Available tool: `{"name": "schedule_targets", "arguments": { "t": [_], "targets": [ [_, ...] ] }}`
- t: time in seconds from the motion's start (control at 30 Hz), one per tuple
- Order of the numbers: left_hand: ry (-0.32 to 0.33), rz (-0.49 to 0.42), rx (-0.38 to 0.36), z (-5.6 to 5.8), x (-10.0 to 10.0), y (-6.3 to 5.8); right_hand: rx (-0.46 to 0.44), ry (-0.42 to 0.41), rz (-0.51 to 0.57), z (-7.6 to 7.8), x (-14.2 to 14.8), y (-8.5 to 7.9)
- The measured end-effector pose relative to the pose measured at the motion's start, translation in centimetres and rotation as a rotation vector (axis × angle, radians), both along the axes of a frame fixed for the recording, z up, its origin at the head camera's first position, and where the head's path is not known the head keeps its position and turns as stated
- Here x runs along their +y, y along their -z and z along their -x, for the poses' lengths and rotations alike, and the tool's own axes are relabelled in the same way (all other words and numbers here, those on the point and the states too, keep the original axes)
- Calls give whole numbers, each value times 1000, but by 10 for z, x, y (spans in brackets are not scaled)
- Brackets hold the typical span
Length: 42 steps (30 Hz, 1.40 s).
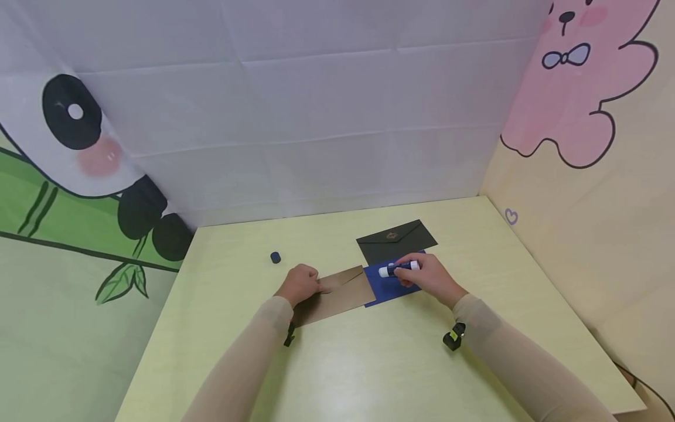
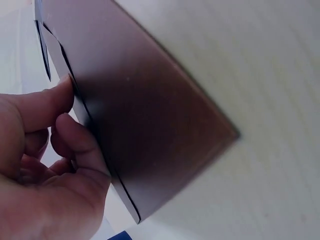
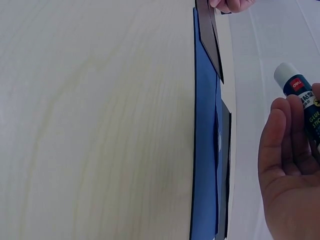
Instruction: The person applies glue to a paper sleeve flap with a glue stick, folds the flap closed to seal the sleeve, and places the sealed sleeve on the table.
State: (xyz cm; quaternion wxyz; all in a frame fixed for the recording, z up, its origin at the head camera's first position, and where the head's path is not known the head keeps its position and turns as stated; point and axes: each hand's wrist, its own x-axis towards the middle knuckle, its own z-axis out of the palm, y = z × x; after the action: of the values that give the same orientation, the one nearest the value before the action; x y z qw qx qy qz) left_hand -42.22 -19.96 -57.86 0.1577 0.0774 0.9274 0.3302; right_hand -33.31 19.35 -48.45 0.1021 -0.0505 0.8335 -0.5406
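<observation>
A brown envelope (image 1: 343, 302) lies on the table, its pointed flap toward the far edge. My left hand (image 1: 299, 284) holds it near its far left edge; in the left wrist view the curled fingers (image 2: 82, 150) meet the edge of the flap. My right hand (image 1: 429, 276) grips a dark blue and white glue stick (image 1: 402, 268) above a blue envelope (image 1: 387, 290). The right wrist view shows the label on the glue stick (image 3: 302, 92). Part of the blue envelope is hidden under the brown one.
A black envelope (image 1: 395, 241) with a gold emblem lies behind the blue one and partly under it. A small dark blue cap (image 1: 275, 257) stands on the table (image 1: 369, 363), left of the envelopes. Fabric walls rise at the back and both sides.
</observation>
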Motion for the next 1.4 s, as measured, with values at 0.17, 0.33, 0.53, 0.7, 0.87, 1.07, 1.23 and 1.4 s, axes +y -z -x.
{"name": "schedule_targets", "arguments": {
  "t": [0.17, 0.33, 0.53, 0.7, 0.87, 1.07, 1.23, 1.4],
  "targets": [
    [-1, -41, 13, -10, 4, -13, 2, -2, -2, 0, 0, 0],
    [-8, -42, -41, -13, 3, -22, 2, -3, -4, -1, 1, 0],
    [-10, 1, -76, 8, -6, 5, 5, -9, 6, -1, 0, -3],
    [-52, 22, -80, -18, 8, -37, 0, -2, -7, -3, -3, -3],
    [-114, 68, -114, -34, 27, -64, -8, 10, -7, -5, -7, -4],
    [-144, 166, -61, -46, 49, -79, -12, 16, -1, -5, -8, -4],
    [-179, 204, -22, -52, 56, -78, -12, 3, 7, -5, -9, -1],
    [-203, 195, -31, -53, 57, -75, -7, -1, 13, -4, -10, -2]
  ]
}}
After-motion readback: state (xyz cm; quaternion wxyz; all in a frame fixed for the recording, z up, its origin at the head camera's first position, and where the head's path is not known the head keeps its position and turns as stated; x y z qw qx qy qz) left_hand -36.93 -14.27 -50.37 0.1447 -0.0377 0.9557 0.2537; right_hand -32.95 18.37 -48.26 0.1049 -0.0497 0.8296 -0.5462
